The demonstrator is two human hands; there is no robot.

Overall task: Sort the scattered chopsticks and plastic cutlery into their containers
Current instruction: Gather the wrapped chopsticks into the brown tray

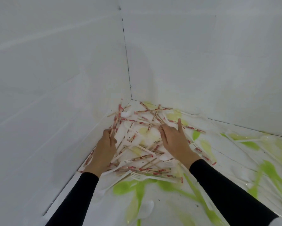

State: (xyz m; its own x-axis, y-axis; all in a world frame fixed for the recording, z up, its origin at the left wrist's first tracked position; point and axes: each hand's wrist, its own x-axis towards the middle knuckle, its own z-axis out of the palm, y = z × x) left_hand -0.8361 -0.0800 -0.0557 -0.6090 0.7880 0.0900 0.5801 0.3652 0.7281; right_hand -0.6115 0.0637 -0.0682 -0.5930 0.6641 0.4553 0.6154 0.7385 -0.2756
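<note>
Chopsticks [115, 121], wooden in red-printed paper sleeves, are bunching in the left hand [105, 144]'s grip for sorting while the right hand [174, 141], hold unclear, is reaching for more.

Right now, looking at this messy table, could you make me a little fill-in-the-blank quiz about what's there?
1. The left hand grips a few paper-wrapped ____.
2. Both sleeves are ____.
3. The tablecloth is printed with ____ leaves.
4. The plastic forks are ____.
Missing words: chopsticks, black, green, white.
</note>
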